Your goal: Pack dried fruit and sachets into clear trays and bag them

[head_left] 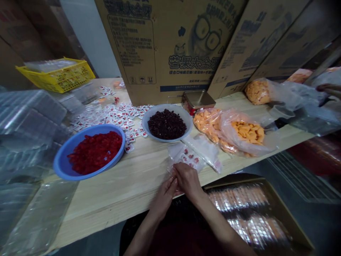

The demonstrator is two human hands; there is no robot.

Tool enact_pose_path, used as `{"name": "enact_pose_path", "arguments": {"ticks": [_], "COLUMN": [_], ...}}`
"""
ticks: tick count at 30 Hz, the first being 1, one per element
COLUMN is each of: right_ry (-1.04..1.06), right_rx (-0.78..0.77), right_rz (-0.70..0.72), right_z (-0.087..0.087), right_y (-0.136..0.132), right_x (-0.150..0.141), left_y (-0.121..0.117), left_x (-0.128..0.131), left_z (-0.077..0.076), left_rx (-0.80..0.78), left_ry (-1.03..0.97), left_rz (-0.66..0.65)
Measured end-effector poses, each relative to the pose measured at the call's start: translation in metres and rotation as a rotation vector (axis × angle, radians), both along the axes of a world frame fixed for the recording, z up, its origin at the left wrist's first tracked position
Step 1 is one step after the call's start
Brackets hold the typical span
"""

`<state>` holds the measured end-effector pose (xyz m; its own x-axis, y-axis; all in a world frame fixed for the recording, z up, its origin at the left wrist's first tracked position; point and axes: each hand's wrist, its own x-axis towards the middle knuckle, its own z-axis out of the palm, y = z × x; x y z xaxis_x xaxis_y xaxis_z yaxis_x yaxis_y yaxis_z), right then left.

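My left hand [167,192] and my right hand [188,179] meet at the table's front edge, fingers closed together. Between them they pinch the near end of a clear plastic bag [184,152] that has small red-and-white pieces in it. What lies inside the closed fingers is partly hidden. Just right of the bag is a stack of flat clear bags [206,151]. Beyond my hands stands a pale bowl [145,127] of dark red candies [167,124]. To the left, a blue basin [60,170] holds bright red candies [96,152].
Small printed sachets [122,115] are scattered behind the basin. Bags of orange candies [246,133] and a metal tin [198,99] sit rightward. Clear trays [26,113] and a yellow basket [71,76] stand left. A carton [287,217] of packed goods is below; another person's hand [329,89] shows far right.
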<state>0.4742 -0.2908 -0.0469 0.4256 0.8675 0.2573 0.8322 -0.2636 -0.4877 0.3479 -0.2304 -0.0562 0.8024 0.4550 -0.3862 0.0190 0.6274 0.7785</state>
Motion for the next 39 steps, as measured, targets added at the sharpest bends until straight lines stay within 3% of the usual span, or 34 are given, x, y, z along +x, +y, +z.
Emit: {"name": "enact_pose_path", "arguments": {"ticks": [5,9,14,18,22,25,28,31,35,39], "right_ry": [0.037,0.057,0.202,0.158,0.067,0.059,0.127,0.245,0.338,0.211], "right_rx": [0.061,0.105,0.100,0.112,0.027,0.051,0.058,0.061,0.126,0.205], "right_rz": [0.065,0.081,0.125,0.130,0.174,0.162,0.240,0.241,-0.087,-0.562], "right_z": [0.007,0.002,-0.003,-0.013,-0.018,0.009,0.061,0.105,0.130,0.127], "right_y": [-0.006,-0.005,-0.006,-0.022,-0.038,-0.051,-0.073,-0.107,-0.182,-0.276], "right_x": [-0.030,-0.040,-0.049,-0.062,-0.075,-0.068,-0.044,-0.015,0.014,0.044], "left_y": [0.002,0.004,0.008,0.011,0.009,0.003,0.000,0.004,0.009,0.019], "left_x": [0.011,0.005,-0.012,-0.031,-0.047,-0.056,-0.060,-0.051,-0.030,-0.026], "left_z": [-0.019,-0.030,-0.027,-0.026,-0.005,0.025,0.047,0.057,0.062,0.053], "left_rx": [0.143,0.133,0.098,0.109,0.230,0.371,0.371,0.341,0.483,0.606], "left_ry": [0.051,0.086,0.052,0.089,0.150,0.164,0.191,0.294,0.402,0.449], "left_rz": [0.247,0.411,0.381,0.355,0.257,0.092,-0.080,-0.137,-0.081,-0.016]}}
